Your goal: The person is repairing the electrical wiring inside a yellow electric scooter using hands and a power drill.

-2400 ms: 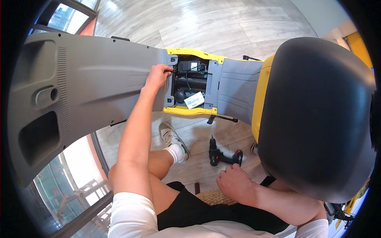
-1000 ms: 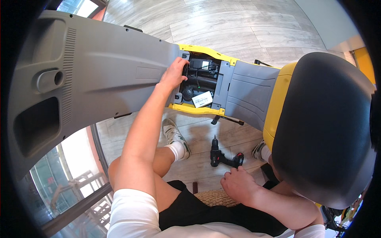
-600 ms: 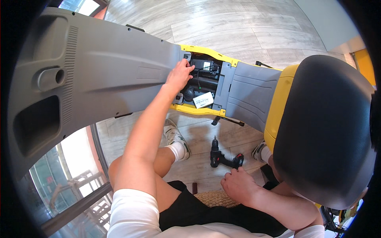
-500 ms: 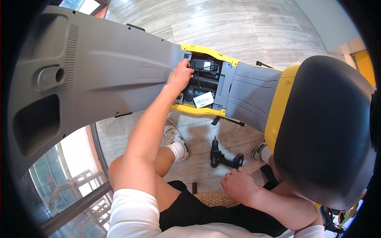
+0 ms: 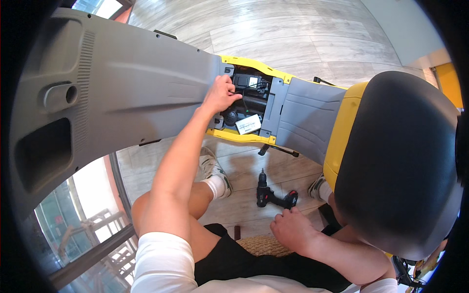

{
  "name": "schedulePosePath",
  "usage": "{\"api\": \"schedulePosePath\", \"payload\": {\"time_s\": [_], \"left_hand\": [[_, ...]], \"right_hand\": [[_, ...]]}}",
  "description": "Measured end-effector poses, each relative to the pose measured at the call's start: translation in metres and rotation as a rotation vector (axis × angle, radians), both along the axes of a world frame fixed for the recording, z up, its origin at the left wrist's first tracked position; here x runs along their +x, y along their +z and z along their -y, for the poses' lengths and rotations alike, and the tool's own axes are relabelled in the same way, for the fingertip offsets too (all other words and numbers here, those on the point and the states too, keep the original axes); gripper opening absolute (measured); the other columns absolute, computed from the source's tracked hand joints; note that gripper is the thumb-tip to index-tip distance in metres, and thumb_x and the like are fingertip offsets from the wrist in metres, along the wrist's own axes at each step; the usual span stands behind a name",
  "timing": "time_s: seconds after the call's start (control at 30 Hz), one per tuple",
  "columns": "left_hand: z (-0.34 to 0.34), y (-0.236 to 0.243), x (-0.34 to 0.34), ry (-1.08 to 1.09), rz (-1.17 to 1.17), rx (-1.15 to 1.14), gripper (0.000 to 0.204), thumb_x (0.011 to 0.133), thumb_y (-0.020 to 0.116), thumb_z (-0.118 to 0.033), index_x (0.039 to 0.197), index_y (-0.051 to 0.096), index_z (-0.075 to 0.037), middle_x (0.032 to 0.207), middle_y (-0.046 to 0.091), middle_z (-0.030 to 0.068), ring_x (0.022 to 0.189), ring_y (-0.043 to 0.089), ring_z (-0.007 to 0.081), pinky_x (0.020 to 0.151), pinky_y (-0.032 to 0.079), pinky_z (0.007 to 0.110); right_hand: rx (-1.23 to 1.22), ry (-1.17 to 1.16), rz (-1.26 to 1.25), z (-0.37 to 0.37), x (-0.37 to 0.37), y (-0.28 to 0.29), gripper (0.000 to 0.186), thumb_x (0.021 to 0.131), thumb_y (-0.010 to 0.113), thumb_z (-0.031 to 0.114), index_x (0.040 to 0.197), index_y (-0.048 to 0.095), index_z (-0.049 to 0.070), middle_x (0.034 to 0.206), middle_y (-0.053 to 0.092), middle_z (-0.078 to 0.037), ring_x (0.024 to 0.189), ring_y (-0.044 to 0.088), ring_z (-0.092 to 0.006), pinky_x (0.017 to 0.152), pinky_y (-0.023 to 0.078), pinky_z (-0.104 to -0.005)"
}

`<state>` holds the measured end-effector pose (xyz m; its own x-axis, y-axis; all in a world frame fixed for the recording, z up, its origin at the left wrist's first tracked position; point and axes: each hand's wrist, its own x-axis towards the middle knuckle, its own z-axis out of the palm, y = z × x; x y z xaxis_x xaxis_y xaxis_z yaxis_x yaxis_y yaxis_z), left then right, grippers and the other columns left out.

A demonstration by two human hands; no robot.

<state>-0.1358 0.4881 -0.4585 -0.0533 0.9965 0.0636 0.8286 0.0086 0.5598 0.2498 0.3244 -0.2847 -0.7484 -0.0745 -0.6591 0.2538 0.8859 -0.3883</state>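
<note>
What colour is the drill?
The drill is black with some red, clearest in the head view.

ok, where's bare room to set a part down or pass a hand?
Floor beyond the yellow-edged opening; grey panel between that opening and the black seat; the floor strip between the left shoe and drill. Crowded: inside the opening, around the left hand, wires and white box.

The left arm (image 5: 173, 180) is stretched far forward, and the left hand (image 5: 220, 96) has its fingers (image 5: 226, 82) bent and its thumb (image 5: 235, 97) pointing to the right. The right arm (image 5: 351, 253) is bent across the body (image 5: 264, 284), with the right hand (image 5: 293, 229) low and loosely curled, back side upward.
</note>
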Motion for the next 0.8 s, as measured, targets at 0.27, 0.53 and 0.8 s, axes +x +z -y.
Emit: {"api": "schedulePosePath", "payload": {"time_s": [0.27,0.53,0.8], "left_hand": [[-0.011,0.006,-0.021,-0.085,0.221,-0.064,0.027,0.081,0.088,-0.022,0.078,0.069,-0.003,0.088,0.065,0.0076,0.079,0.062,0.0251,0.073,0.051,0.037],[-0.016,0.035,-0.006,-0.081,0.103,-0.306,0.027,0.09,0.08,-0.03,0.094,0.079,-0.003,0.091,0.073,0.0147,0.086,0.07,0.0298,0.077,0.054,0.041],[-0.048,0.008,0.021,0.108,-0.056,0.122,0.024,0.095,0.072,-0.025,0.106,0.077,-0.004,0.1,0.074,0.018,0.096,0.07,0.039,0.085,0.056,0.046]], "right_hand": [[-0.017,-0.034,-0.002,0.0,0.001,0.004,0.025,0.097,0.06,0.018,0.113,0.076,0.008,0.111,0.073,-0.013,0.107,0.068,-0.0305,0.093,0.049,-0.0513],[-0.021,0.005,-0.004,-0.001,-0.001,0.007,0.025,0.098,0.059,0.018,0.114,0.075,0.009,0.11,0.072,-0.011,0.104,0.068,-0.0293,0.092,0.048,-0.0494],[-0.023,-0.038,-0.057,-0.003,0.001,0.0,0.021,0.092,0.062,0.017,0.108,0.072,0.007,0.1,0.07,-0.01,0.099,0.068,-0.0275,0.085,0.051,-0.0417]]}}
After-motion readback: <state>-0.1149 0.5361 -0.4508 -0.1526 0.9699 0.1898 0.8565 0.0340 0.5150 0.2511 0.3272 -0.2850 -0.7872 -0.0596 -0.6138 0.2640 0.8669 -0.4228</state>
